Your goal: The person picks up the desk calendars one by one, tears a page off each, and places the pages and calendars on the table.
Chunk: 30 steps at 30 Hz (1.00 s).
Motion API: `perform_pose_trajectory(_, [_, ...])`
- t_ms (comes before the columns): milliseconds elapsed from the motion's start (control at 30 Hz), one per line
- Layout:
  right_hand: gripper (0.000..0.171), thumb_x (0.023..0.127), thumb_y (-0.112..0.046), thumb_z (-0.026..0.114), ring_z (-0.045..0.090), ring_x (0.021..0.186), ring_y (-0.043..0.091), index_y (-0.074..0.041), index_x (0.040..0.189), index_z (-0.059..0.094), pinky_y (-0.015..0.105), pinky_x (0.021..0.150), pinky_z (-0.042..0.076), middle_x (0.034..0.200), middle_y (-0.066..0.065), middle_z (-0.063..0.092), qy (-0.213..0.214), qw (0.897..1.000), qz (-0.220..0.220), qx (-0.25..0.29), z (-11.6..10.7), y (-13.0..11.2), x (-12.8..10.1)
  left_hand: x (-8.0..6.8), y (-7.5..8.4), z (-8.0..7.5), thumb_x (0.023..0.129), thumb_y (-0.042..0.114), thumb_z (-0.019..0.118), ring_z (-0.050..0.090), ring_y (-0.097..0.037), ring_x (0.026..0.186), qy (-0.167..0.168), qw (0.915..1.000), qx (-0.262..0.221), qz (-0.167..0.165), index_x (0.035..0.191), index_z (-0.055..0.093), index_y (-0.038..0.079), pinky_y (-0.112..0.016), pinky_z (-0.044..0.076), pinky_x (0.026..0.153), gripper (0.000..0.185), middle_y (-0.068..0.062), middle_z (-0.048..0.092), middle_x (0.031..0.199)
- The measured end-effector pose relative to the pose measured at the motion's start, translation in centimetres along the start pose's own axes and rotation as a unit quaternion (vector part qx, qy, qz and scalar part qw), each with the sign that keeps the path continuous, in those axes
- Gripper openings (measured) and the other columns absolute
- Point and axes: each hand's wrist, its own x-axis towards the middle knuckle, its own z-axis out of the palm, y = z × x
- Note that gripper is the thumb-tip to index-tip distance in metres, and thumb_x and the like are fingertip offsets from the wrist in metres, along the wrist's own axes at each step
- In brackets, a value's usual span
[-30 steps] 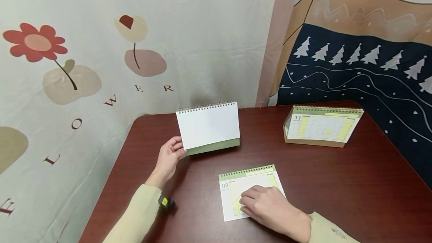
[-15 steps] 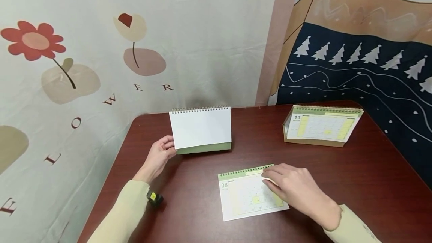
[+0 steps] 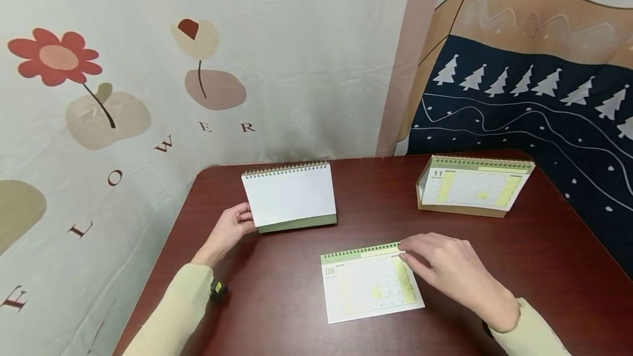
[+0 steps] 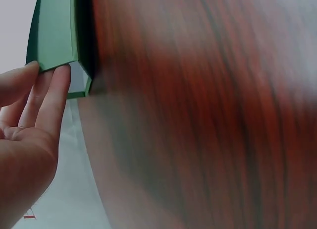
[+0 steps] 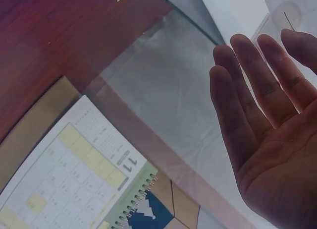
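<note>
A white-faced desk calendar [image 3: 289, 196] with a green base stands upright near the counter's [image 3: 519, 268] back left corner, its spiral binding on top and its long axis running roughly along the back edge, slightly skewed so the left end sits a little farther forward. Its blank white face points toward the person. The left hand [image 3: 228, 229] grips its lower left end; in the left wrist view the fingers [image 4: 52, 97] curl against the green corner of the base [image 4: 55, 33].

Toward the counter's middle, nearer the front edge, a loose calendar sheet marked 08 [image 3: 371, 284] lies flat, its green binding strip along the far side and its long axis left to right, tilted slightly. The right hand [image 3: 452, 273] rests at the sheet's upper right corner, fingertips [image 3: 406, 256] touching the binding strip; its fingers look relaxed and nearly straight, and the right wrist view shows an open palm [image 5: 270, 125] holding nothing.

Near the back right corner a second standing calendar showing 11 [image 3: 472, 187] leans on a tan base, facing the person, well apart from both hands.
</note>
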Motion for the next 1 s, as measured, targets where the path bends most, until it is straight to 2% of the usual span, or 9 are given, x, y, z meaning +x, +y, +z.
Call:
perform_pose_trajectory(133, [0.02,0.082,-0.023,0.088,0.072,0.084,0.011,-0.02,0.101,0.08,0.033,0.062,0.059,0.095,-0.006,0.077,0.001,1.0,0.005,-0.001,0.1,0.2,-0.1,0.1,-0.2,-0.2,0.095,-0.009,0.066,0.072,-0.02,0.102,-0.001,0.9991,0.042,0.007,0.137,0.054,-0.015,-0.022,0.057,0.084,0.045,-0.03,0.069,0.122])
perform_pose_trajectory(267, [0.02,0.082,-0.023,0.088,0.072,0.083,0.011,-0.019,0.1,0.081,0.032,0.061,0.059,0.094,-0.005,0.077,0.003,1.0,0.009,-0.005,0.2,0.3,-0.3,0.3,-0.6,-0.2,0.094,-0.007,0.068,0.071,-0.016,0.102,-0.003,0.9972,0.073,0.016,0.135,0.056,-0.014,-0.02,0.056,0.081,0.044,-0.028,0.071,0.118])
perform_pose_trajectory(333, [0.02,0.082,-0.022,0.088,0.072,0.083,0.012,-0.019,0.1,0.081,0.032,0.06,0.058,0.095,-0.005,0.077,0.003,1.0,0.011,-0.007,0.2,0.3,-0.3,0.4,-0.8,-0.1,0.093,-0.008,0.068,0.071,-0.016,0.102,-0.005,0.9968,0.079,0.015,0.135,0.057,-0.014,-0.021,0.056,0.081,0.043,-0.028,0.071,0.118])
perform_pose_trajectory(600, [0.028,0.083,-0.025,0.086,0.073,0.098,0.021,-0.017,0.109,0.08,0.042,0.069,0.062,0.108,0.002,0.077,0.007,0.999,0.032,-0.019,0.3,0.6,-0.6,-0.9,-0.5,-0.6,0.096,-0.006,0.062,0.067,-0.037,0.116,-0.003,0.9964,0.085,0.006,0.138,0.053,-0.01,-0.02,0.054,0.086,0.043,-0.029,0.066,0.128])
perform_pose_trajectory(700, [0.033,0.083,-0.027,0.085,0.071,0.105,0.025,-0.015,0.114,0.079,0.046,0.075,0.062,0.115,0.004,0.076,0.02,0.999,0.021,-0.027,0.4,0.9,-0.8,-1.9,-0.4,-1.1,0.097,-0.006,0.06,0.063,-0.041,0.121,0.013,0.9973,0.073,0.006,0.139,0.052,-0.008,-0.017,0.052,0.088,0.042,-0.029,0.063,0.132])
perform_pose_trajectory(800, [0.039,0.083,-0.029,0.083,0.068,0.114,0.029,-0.013,0.119,0.077,0.051,0.087,0.059,0.124,0.007,0.073,0.03,0.999,0.007,-0.036,0.6,1.2,-0.9,-2.9,-0.2,-1.6,0.099,-0.004,0.06,0.06,-0.043,0.127,0.036,0.9978,0.053,0.018,0.142,0.049,-0.006,-0.015,0.051,0.091,0.044,-0.029,0.059,0.139])
perform_pose_trajectory(1000, [0.057,0.082,-0.033,0.084,0.053,0.135,0.036,-0.013,0.134,0.07,0.059,0.112,0.04,0.144,0.01,0.062,0.018,0.998,0.008,-0.053,0.7,1.8,-1.3,-4.9,0.3,-2.2,0.104,0.011,0.061,0.058,-0.026,0.132,0.108,0.9907,0.068,0.048,0.146,0.049,0.0,-0.011,0.047,0.094,0.044,-0.023,0.055,0.146])
